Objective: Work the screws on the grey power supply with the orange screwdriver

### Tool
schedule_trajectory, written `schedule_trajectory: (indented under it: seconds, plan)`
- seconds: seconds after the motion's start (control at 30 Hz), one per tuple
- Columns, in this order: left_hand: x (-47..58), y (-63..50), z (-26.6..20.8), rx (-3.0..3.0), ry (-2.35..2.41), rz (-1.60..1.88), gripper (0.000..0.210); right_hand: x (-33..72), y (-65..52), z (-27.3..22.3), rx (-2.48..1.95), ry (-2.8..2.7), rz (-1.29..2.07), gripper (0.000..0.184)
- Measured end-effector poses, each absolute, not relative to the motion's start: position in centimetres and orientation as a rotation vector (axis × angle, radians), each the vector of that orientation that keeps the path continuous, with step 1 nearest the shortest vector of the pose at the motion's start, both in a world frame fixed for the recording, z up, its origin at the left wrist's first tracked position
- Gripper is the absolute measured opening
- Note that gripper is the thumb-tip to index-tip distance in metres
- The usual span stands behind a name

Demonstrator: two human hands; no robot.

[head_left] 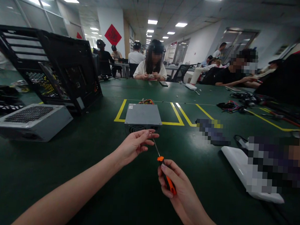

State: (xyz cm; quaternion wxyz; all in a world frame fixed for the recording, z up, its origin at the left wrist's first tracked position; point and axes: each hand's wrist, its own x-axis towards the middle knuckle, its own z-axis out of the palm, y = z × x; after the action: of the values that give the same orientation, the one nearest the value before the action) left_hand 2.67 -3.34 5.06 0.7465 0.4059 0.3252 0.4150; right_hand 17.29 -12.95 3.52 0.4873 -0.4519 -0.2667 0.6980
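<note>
My right hand (177,187) is wrapped round the orange and black handle of a screwdriver (167,177). Its thin metal shaft slants up and left, away from me. At the shaft's tip, my left hand (137,143) pinches with thumb and forefinger while the other fingers curl loosely. Whatever is between those fingertips is too small to make out. Just beyond the left hand sits a grey metal power supply (143,115), with a fan grille and socket on its near face, partly covered by my fingers. Coloured cables (147,101) bunch behind it.
At left, another power supply (29,119) lies before a black computer case (64,67). A white device (249,174) and a blurred-out item (211,132) lie to the right, with tangled cables (251,99) beyond. A person (151,64) sits across the green table (98,190).
</note>
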Motion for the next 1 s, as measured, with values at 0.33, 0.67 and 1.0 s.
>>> schedule_trajectory:
  seconds: [0.33,0.67,1.0]
  plan:
    - [2.4,0.4,4.3,2.52,1.188,1.221,0.026,18.5,-11.4,3.1,-1.069,-0.297,1.7,0.014]
    - [1.5,2.5,2.9,2.881,1.423,1.028,0.032,18.1,-11.0,2.8,-1.074,-0.287,1.685,0.013]
    - [0.2,1.8,2.5,2.893,1.426,1.068,0.032,17.1,-11.1,2.4,-1.09,-0.336,1.689,0.013]
